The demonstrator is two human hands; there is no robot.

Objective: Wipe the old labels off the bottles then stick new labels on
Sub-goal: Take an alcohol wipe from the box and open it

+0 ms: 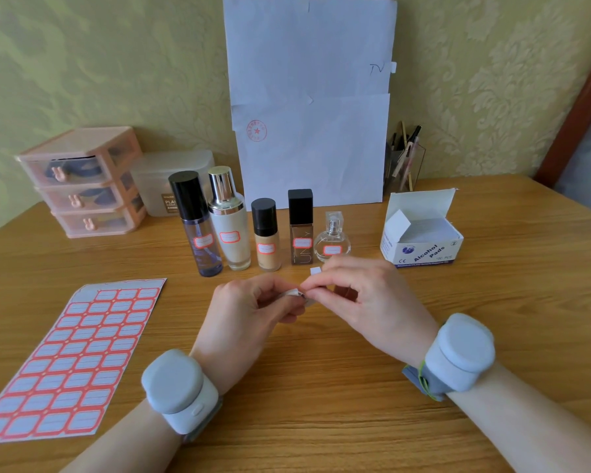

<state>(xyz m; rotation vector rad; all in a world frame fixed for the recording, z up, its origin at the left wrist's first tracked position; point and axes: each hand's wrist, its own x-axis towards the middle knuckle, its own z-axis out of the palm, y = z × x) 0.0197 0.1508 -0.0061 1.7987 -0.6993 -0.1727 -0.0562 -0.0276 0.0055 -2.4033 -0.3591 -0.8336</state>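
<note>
Wooden table (321, 387), pale grain. Carries a flat label sheet (72, 356) of red-bordered stickers at the front left. Holds five upright bottles in a row toward the back, each with a red-edged label: purple bottle (198, 227), cream bottle (229, 230), beige bottle (267, 240), square brown bottle (301, 230), round perfume bottle (332, 242). Bears an open alcohol pads box (423, 244) right of the row, a pink drawer unit (82, 182) and a frosted container (171, 179) at back left, a clear pen holder (403, 165) at back right, and white paper sheets (307, 114) standing against the wall.
</note>
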